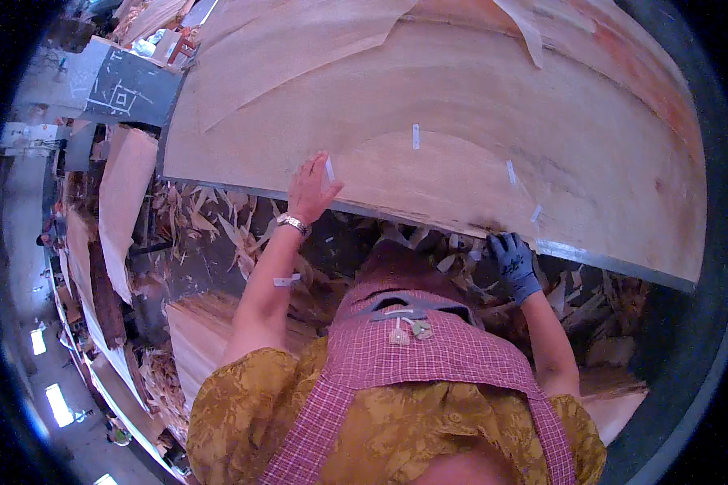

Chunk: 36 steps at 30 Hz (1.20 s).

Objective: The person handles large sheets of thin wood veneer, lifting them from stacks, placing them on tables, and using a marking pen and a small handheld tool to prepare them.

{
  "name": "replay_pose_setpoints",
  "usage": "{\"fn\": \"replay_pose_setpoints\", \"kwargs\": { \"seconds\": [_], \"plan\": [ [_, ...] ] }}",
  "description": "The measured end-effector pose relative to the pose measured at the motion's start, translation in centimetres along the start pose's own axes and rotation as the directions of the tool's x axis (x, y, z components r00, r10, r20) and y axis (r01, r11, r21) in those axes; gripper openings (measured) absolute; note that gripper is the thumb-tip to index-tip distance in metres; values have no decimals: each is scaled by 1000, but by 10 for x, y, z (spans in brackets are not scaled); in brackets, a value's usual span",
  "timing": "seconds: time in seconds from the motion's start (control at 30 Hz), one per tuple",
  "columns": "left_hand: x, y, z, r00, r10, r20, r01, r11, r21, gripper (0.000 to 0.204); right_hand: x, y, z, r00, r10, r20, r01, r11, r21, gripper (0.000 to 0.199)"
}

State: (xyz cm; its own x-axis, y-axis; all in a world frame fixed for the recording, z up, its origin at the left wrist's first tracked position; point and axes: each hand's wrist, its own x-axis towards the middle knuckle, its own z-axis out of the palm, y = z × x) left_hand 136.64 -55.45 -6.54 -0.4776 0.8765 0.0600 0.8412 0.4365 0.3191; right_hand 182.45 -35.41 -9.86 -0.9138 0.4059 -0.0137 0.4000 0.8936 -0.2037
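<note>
A broad, pale brown wood veneer sheet lies over a table with a metal-edged front. My left hand, bare, with a wristwatch, rests flat on the sheet near its front edge, fingers spread. Beside its fingers is a short white tape strip. My right hand, in a dark grey-blue glove, is at the sheet's front edge with fingers curled over it; its thumb is hidden. More tape strips are stuck on the veneer. Another tape piece clings to my left forearm.
Torn veneer scraps litter the floor under the table. Loose veneer sheets stand to the left, and another sheet lies beside my left arm. A dark board with light markings is beyond the table's left end.
</note>
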Motion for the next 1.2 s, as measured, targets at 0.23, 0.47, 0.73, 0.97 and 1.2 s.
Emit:
{"fn": "replay_pose_setpoints", "kwargs": {
  "seconds": [0.23, 0.47, 0.73, 0.97, 1.2],
  "plan": [
    [-42, 62, 12, 955, 296, 26, -297, 955, 22, 69, 3, 8, 12, 998, 56, -26, -58, 996, -70, 57],
    [-57, 89, 43, 919, 393, 37, -394, 918, 34, 61, -16, 1, 3, 998, -60, 11, 60, 998, -28, 48],
    [-81, 107, 50, 843, 524, 118, -511, 850, -124, 62, -97, 7, 9, 979, -52, 197, 29, 992, 120, 43],
    [-47, 98, 37, 938, 331, 100, -325, 943, -69, 60, -222, 89, 65, 807, 116, 579, -159, 987, 24, 47],
    [127, 86, 38, 982, 152, -114, -136, 981, 139, 70, 7, 172, -71, 762, 583, -282, -587, 806, 77, 42]
  ]
}}
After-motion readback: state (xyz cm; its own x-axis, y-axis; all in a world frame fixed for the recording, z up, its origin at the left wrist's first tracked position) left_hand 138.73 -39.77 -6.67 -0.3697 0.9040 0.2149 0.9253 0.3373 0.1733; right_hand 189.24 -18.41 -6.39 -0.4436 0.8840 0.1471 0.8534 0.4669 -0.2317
